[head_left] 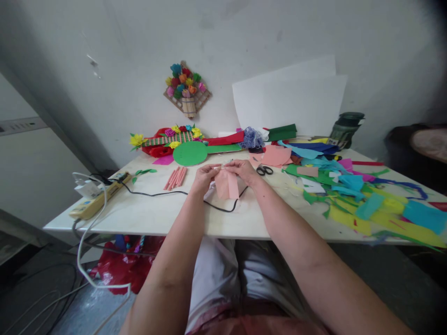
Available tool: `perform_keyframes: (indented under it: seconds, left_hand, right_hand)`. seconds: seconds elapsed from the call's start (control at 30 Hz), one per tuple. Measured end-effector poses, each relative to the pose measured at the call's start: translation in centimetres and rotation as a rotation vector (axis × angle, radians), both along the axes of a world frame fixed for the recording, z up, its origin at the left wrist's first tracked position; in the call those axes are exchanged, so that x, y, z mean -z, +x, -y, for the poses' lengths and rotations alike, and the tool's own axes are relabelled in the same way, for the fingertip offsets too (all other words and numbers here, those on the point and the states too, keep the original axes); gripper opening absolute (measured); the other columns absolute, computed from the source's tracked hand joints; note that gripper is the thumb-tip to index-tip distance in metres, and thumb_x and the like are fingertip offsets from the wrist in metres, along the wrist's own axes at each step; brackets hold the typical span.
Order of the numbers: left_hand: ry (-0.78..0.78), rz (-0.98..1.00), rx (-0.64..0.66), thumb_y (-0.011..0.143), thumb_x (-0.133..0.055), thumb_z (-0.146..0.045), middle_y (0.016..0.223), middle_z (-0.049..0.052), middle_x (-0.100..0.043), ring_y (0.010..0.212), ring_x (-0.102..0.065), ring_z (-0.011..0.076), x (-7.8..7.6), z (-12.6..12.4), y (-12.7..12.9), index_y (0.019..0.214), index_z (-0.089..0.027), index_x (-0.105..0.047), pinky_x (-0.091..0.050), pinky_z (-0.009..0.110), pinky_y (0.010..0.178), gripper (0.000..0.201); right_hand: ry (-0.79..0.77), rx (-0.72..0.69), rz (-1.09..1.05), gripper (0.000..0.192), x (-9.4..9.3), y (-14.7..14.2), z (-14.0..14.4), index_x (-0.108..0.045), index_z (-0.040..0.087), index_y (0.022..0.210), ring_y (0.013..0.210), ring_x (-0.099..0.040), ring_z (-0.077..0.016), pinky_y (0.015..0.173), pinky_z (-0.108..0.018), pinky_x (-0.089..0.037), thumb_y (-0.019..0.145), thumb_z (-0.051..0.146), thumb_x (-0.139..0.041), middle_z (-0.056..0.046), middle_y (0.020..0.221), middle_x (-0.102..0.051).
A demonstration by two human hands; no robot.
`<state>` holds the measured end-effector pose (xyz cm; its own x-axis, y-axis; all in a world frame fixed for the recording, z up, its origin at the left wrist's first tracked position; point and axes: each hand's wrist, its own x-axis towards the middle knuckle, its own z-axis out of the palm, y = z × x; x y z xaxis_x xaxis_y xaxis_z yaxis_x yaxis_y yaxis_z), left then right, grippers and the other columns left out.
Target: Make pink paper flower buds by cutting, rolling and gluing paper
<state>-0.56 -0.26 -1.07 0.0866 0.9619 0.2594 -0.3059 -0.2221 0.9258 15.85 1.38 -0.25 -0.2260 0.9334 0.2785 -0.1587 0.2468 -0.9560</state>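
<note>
Between my two hands hangs a piece of pink crepe paper (226, 185), pinched along its top edge. My left hand (206, 176) closes on the upper left corner, and my right hand (243, 170) grips the upper right side. A thin pale item shows at the fingertips, too small to make out. Black-handled scissors (264, 170) lie just right of my right hand. Several rolled pink paper sticks (175, 178) rest on the table left of my left hand. A black cable (223, 210) runs across the tabletop below the paper.
Colourful paper scraps (380, 204) cover the right side. A dark green bottle (346, 130) stands at the back right. A green disc (190, 153) and a flower-trimmed strip (171, 139) lie at the back. A yellow power strip (99, 197) sits at the left edge of the white table (139, 218).
</note>
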Motion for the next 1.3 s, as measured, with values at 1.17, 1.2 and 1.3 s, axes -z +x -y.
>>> perform_keyframes:
  seconds: [1.17,1.2,1.3]
  left_hand:
    - [-0.016,-0.085,-0.021,0.052,-0.079,-0.032,0.062,0.002,-0.064,0.053,-0.053,0.0082,-0.2,0.2,-0.1,0.086,-0.012,-0.07,-0.041,0.021,0.053,0.04]
    - [-0.012,-0.091,-0.024,0.052,-0.078,-0.032,0.062,0.002,-0.064,0.053,-0.053,0.0083,-0.2,0.2,-0.1,0.085,-0.012,-0.071,-0.041,0.021,0.054,0.04]
    - [-0.003,-0.112,-0.021,0.054,-0.078,-0.031,0.063,0.002,-0.064,0.054,-0.053,0.0088,0.0,0.1,0.0,0.085,-0.012,-0.071,-0.042,0.022,0.055,0.037]
  right_hand:
    - [-0.071,-0.106,-0.01,0.032,-0.7,0.7,0.5,-0.07,0.014,0.066,0.059,-0.055,-0.0133,0.059,-0.027,-0.043,0.057,0.045,-0.072,-0.003,0.061,-0.063]
    - [-0.075,-0.089,-0.009,0.035,-0.6,0.6,0.5,-0.069,0.014,0.065,0.056,-0.054,-0.0129,0.056,-0.026,-0.042,0.059,0.048,-0.07,-0.003,0.059,-0.062]
    - [-0.047,0.01,0.045,0.037,-0.5,0.3,0.5,-0.065,0.014,0.057,0.048,-0.046,-0.0099,0.049,-0.024,-0.035,0.056,0.051,-0.072,0.001,0.05,-0.054]
